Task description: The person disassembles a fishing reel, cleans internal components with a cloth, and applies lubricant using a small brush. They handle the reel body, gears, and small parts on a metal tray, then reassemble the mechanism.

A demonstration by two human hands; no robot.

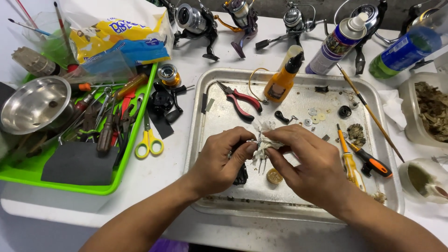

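Both hands work over the near middle of the metal tray (pixel 210 84). Left hand (pixel 219 161) pinches a small metal part (pixel 261 161), partly hidden. Right hand (pixel 305 163) presses a crumpled white tissue (pixel 262 140) around it, fingers closed. Red pliers (pixel 240 100) and an orange bottle (pixel 281 81) lie farther off. Yellow scissors (pixel 148 140) lie left of the tray.

- left hand (pixel 219 161) and right hand (pixel 303 163) pinch a small metal part wrapped in white tissue (pixel 262 142) over the steel tray (pixel 205 140).
- red-handled pliers (pixel 241 100) and orange bottle (pixel 283 79) lie on the tray.
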